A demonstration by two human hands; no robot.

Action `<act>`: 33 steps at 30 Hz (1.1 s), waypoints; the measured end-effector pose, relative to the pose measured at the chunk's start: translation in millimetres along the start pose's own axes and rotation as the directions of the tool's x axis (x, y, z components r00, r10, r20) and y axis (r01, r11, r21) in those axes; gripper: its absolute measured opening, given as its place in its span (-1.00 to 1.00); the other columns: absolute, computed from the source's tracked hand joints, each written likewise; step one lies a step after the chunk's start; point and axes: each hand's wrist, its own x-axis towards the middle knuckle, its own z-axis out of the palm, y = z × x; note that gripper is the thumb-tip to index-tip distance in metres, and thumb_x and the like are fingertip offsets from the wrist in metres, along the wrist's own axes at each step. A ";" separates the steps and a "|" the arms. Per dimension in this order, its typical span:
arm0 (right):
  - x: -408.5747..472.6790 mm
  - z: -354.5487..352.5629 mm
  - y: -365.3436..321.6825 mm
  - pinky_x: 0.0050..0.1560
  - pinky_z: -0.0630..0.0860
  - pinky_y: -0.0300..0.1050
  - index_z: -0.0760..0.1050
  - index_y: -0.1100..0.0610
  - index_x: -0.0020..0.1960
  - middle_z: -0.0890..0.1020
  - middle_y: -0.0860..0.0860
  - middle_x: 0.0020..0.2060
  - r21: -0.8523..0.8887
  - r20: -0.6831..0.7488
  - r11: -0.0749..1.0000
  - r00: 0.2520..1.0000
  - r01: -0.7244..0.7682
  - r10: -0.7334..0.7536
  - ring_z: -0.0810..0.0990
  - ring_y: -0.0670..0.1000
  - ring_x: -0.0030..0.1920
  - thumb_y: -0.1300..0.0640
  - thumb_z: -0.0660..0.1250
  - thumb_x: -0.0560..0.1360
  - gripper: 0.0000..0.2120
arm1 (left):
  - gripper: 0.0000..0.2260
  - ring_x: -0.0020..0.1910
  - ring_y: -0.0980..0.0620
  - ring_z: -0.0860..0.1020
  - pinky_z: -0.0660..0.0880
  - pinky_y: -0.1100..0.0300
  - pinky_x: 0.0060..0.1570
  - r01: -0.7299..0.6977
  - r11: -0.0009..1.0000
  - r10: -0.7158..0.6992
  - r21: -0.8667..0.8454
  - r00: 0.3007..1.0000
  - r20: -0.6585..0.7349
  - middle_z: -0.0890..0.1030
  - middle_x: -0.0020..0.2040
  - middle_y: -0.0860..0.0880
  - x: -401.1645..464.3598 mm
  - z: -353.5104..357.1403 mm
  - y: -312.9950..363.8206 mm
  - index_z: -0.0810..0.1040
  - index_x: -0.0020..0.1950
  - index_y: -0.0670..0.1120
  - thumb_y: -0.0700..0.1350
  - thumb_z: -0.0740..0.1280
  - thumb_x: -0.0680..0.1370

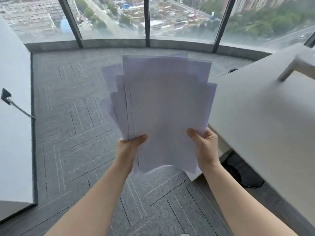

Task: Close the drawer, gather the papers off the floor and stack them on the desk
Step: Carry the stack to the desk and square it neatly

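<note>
Gripping the papers [163, 106], long axis away toward the window [112, 17]: both hands' fingers pinching.

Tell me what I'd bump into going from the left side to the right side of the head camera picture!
White cabinet → bare grey carpet → left hand → papers, fanned and held up → right hand → white desk.
</note>
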 end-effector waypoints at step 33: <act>-92.0 -444.8 -195.5 -0.07 0.46 -0.04 0.68 0.02 -0.23 0.67 -0.07 -0.26 -0.131 -0.634 0.910 0.673 0.393 -0.382 0.55 0.03 -0.13 0.31 0.40 0.40 -0.79 | -0.76 -0.27 -0.01 0.58 0.47 0.24 -0.28 -0.192 0.953 -0.028 0.233 0.712 0.701 0.66 -0.25 -0.05 -189.2 473.7 -52.2 0.66 -0.20 -0.11 -0.19 0.51 0.16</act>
